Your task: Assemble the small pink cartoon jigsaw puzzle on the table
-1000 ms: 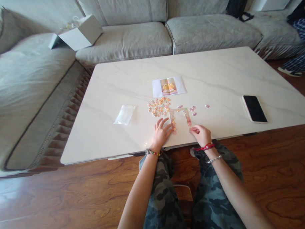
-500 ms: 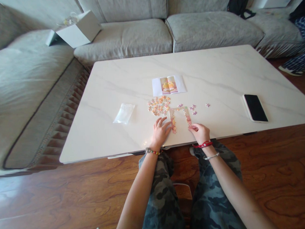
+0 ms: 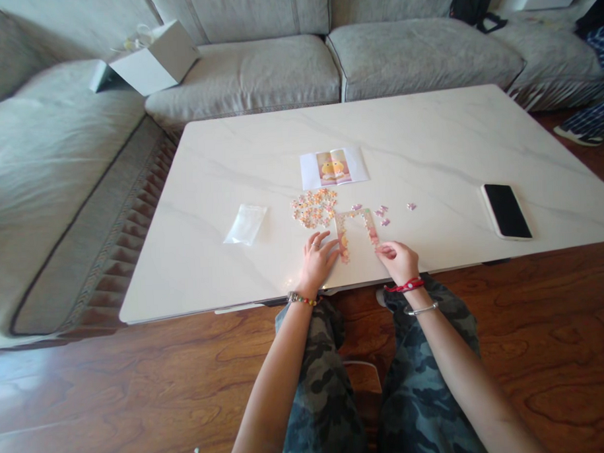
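Observation:
A partly joined jigsaw frame lies near the front edge of the white marble table. My left hand rests flat beside the frame's left strip, fingers spread and touching it. My right hand is at the lower end of the frame's right strip, fingers curled in a pinch on a small piece I can barely make out. A heap of loose pieces sits just behind my left hand. A few stray pieces lie to the right of the frame.
A printed picture sheet lies behind the heap. A clear plastic bag is to the left, a black phone at the right. A grey sofa with a white box wraps the table; another person's leg shows at far right.
My hands have barely moved; the right hand has edged a little toward the frame's right strip. The view has shifted slightly.

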Motion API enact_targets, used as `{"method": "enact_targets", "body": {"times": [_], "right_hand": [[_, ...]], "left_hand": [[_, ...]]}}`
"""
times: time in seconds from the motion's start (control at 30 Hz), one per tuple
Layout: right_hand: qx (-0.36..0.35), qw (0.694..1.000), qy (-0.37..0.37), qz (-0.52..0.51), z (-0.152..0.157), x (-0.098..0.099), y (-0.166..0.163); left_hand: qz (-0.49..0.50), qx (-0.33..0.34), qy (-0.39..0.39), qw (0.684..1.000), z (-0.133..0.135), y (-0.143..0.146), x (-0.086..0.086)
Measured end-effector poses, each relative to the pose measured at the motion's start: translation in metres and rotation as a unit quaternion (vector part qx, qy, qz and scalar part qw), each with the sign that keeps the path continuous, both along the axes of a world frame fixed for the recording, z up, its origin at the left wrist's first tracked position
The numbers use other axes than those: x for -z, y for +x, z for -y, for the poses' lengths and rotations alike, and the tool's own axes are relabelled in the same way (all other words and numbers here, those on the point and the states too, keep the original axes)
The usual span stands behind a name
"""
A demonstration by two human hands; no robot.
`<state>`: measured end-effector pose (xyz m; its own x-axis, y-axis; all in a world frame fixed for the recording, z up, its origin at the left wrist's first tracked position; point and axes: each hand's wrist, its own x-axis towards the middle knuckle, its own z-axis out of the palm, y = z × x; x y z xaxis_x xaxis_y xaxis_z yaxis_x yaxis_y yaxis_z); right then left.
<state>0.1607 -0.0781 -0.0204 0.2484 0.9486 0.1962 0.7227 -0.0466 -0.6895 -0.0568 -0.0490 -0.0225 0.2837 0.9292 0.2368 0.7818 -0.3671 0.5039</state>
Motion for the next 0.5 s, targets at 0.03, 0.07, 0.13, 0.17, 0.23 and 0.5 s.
{"method": "enact_targets", "body": {"times": [0.03, 0.07, 0.13, 0.17, 0.23, 0.5], "right_hand": [[-0.004, 1.0, 0.0, -0.014, 0.0, -0.001, 0.001], [-0.012, 0.999, 0.0, -0.03, 0.0, -0.001, 0.003], [-0.037, 0.998, 0.005, -0.059, -0.001, -0.002, 0.006], [-0.052, 0.996, 0.008, -0.069, -0.002, -0.003, 0.008], [-0.074, 0.994, 0.014, -0.084, -0.004, -0.003, 0.012], [-0.032, 0.99, 0.006, -0.134, -0.008, 0.002, 0.042]], "left_hand": [[0.001, 0.0, 0.002, 1.0, 0.0, 0.0, 0.0], [0.001, -0.001, 0.003, 1.0, 0.0, 0.0, 0.001], [0.001, -0.002, 0.007, 1.0, 0.0, 0.0, 0.001], [0.001, -0.003, 0.007, 1.0, 0.0, 0.0, 0.001], [0.002, -0.003, 0.006, 1.0, 0.0, 0.0, 0.002], [0.005, 0.0, 0.002, 1.0, 0.0, -0.001, 0.003]]}}
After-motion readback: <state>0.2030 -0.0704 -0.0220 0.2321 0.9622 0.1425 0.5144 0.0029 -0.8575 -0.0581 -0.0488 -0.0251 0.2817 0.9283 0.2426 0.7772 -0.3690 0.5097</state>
